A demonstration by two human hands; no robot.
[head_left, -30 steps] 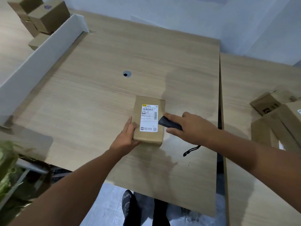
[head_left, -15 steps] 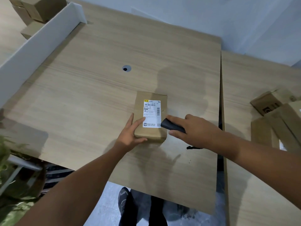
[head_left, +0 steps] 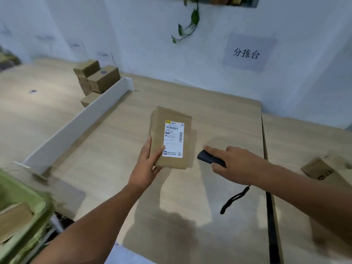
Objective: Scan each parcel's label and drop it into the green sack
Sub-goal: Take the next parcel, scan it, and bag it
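My left hand (head_left: pixel 147 164) grips a brown cardboard parcel (head_left: pixel 171 137) by its near left corner and holds it lifted off the wooden table (head_left: pixel 219 115), its white label (head_left: pixel 173 139) facing me. To the right of the parcel, my right hand (head_left: pixel 235 163) holds a dark handheld scanner (head_left: pixel 208 159) with its tip pointing toward the parcel, a short gap between them. A black wrist strap (head_left: pixel 235 199) dangles under that hand. The green sack (head_left: pixel 21 212) shows at the lower left with a brown parcel inside.
A white divider board (head_left: pixel 76 126) runs along the table's left side. Several cardboard boxes (head_left: pixel 97 77) are stacked behind it. More parcels (head_left: pixel 322 170) lie on the adjoining table at the right. The wall behind carries a sign (head_left: pixel 247 53) and a hanging plant (head_left: pixel 187 21).
My left hand has lifted the parcel off the table and tilted it up. The scanner hand drew back a little to the right. My view swung up and toward the left.
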